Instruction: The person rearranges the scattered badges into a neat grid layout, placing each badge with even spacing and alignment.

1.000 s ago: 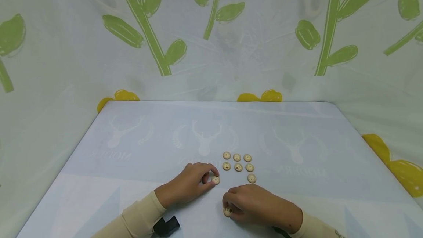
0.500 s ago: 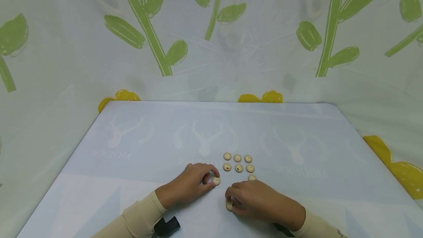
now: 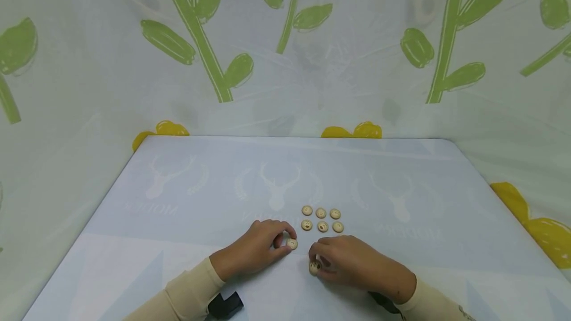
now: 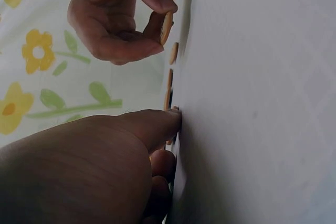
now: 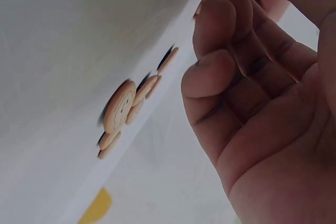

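My left hand rests low on the table, thumb and forefinger at the two sides of a small round wooden face disc lying flat. Between the thumb and fingers of my right hand another wooden face disc is pinched, tilted up on edge; the left wrist view shows this disc held clear of the tabletop. Just beyond the hands lie two rows of three matching discs, printed with differing faces. A further disc, below the right end of the rows, is covered by my right hand in the head view.
The table has a pale cover with faint deer-head prints. Its far edge meets a white curtain with green leaves and yellow flowers. A black wrist device sits beneath my left sleeve.
My right hand has moved forward and slightly right with its disc, covering the single disc below the rows. My left hand keeps its place on its disc.
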